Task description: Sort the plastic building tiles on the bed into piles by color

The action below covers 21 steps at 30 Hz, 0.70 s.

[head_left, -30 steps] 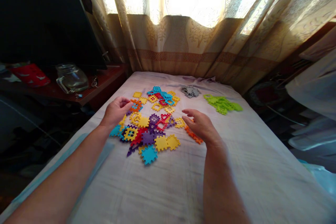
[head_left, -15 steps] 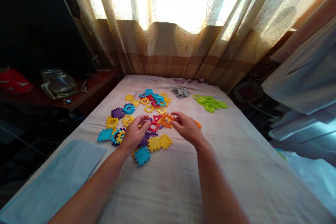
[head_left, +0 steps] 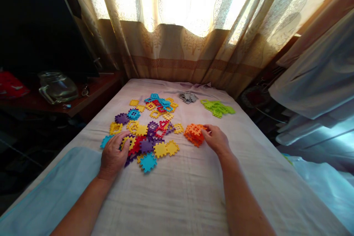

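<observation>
My right hand (head_left: 217, 140) pinches the near-right edge of an orange interlocking tile (head_left: 196, 128), which rests on top of a small orange tile pile (head_left: 195, 140). On the left, my left hand (head_left: 113, 155) reaches over the loose pieces, thumb and fingers apart around a yellow window tile (head_left: 128, 142). Whether it touches that tile firmly is unclear. Red tiles (head_left: 137, 145) and a purple tile (head_left: 146, 146) lie just right of it. A blue tile (head_left: 106, 141) is partly covered by the left hand.
Grey pieces (head_left: 188, 97) and light green pieces (head_left: 217, 108) form separate piles farther back. Mixed blue, red and yellow tiles (head_left: 162, 103) lie behind the middle. A pale blue cloth (head_left: 63, 180) covers the left edge. A glass jar (head_left: 58, 86) stands on the side table.
My right hand has carried an orange tile rightward onto the orange pile. My left hand has moved left and nearer to me, uncovering red and purple tiles.
</observation>
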Available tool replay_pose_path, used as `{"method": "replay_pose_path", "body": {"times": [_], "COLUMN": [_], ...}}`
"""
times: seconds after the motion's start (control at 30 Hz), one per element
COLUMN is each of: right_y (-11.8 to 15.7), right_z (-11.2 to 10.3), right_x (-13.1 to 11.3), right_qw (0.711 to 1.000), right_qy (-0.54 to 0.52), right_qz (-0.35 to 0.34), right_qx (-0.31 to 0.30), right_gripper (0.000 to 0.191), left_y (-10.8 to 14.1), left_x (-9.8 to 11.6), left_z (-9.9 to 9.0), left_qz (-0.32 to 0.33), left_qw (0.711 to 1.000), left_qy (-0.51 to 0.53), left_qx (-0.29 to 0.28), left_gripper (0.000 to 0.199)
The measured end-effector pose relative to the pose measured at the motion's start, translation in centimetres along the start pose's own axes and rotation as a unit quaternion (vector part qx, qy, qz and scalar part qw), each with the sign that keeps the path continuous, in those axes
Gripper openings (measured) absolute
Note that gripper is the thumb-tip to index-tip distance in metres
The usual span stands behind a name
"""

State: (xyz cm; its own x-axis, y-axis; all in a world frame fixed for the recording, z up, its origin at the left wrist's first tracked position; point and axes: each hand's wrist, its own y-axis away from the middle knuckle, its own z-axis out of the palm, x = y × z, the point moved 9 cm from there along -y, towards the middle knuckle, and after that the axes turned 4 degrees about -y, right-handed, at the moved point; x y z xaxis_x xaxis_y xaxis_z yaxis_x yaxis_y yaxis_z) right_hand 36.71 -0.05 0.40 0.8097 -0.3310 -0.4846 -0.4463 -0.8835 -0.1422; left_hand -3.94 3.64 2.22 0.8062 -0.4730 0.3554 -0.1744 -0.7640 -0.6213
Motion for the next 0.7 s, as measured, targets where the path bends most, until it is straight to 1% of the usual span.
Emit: {"method": "replay_pose_path", "body": {"times": [0.07,0.17,0.27,0.33,0.4,0.47,0.57,0.7], "right_y": [0.2,1.0,1.9,2.4,2.5,2.4,2.0,1.1], "right_z": [-0.3,0.1,1.9,3.4,4.5,5.0,4.8,4.2], "right_x": [-1.0,-4.0,-6.8,-7.9,-8.1,-7.9,-7.2,-5.7], "right_qw": [0.999,0.991,0.979,0.973,0.970,0.970,0.970,0.969], "right_qy": [0.027,0.056,0.096,0.123,0.138,0.143,0.145,0.149], "right_qz": [-0.024,-0.111,-0.176,-0.196,-0.198,-0.194,-0.194,-0.196], "right_qx": [0.027,0.056,0.037,0.007,-0.021,-0.033,-0.024,-0.001], "right_gripper": [0.039,0.043,0.049,0.049,0.048,0.044,0.038,0.035], "left_y": [0.0,0.3,0.9,1.3,1.5,1.5,1.4,1.4], "left_x": [-0.2,1.1,3.0,3.6,3.5,3.0,2.5,2.3], "left_z": [-0.1,0.4,1.4,2.0,2.4,2.6,2.7,2.7], "left_qz": [0.001,0.047,0.106,0.117,0.107,0.093,0.081,0.075], "left_qw": [1.000,0.999,0.993,0.989,0.989,0.990,0.991,0.992], "left_qy": [-0.002,0.008,0.011,0.008,0.010,0.015,0.021,0.023], "left_qx": [0.003,-0.013,-0.058,-0.085,-0.098,-0.103,-0.102,-0.098], "left_gripper": [0.030,0.029,0.031,0.033,0.034,0.033,0.032,0.030]}}
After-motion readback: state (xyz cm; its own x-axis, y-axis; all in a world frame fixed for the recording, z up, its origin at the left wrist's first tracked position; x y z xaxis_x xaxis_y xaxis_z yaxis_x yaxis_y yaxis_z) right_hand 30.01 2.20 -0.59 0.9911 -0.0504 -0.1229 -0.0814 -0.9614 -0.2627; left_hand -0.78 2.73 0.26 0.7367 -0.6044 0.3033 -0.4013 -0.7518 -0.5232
